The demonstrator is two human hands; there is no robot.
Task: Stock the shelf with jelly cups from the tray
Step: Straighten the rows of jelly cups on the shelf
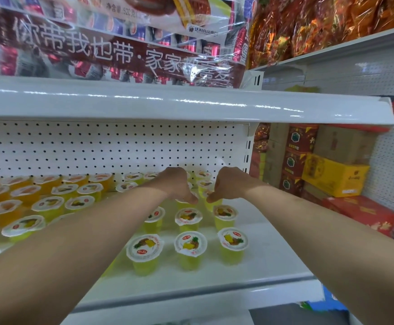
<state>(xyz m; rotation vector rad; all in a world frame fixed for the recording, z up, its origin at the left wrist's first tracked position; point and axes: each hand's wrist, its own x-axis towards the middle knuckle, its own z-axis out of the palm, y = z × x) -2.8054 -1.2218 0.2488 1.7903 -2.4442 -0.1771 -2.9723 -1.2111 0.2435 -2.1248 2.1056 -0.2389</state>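
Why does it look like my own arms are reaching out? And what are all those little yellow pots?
No machine here. The camera sits on a person's head, so you see that person's two arms from above. The left hand curls over the left jelly cup, and the right hand curls over the right jelly cup, on a white shelf. More green-yellow cups stand in rows in front of them, with orange cups to the left. Cardboard boxes are stacked on the right.
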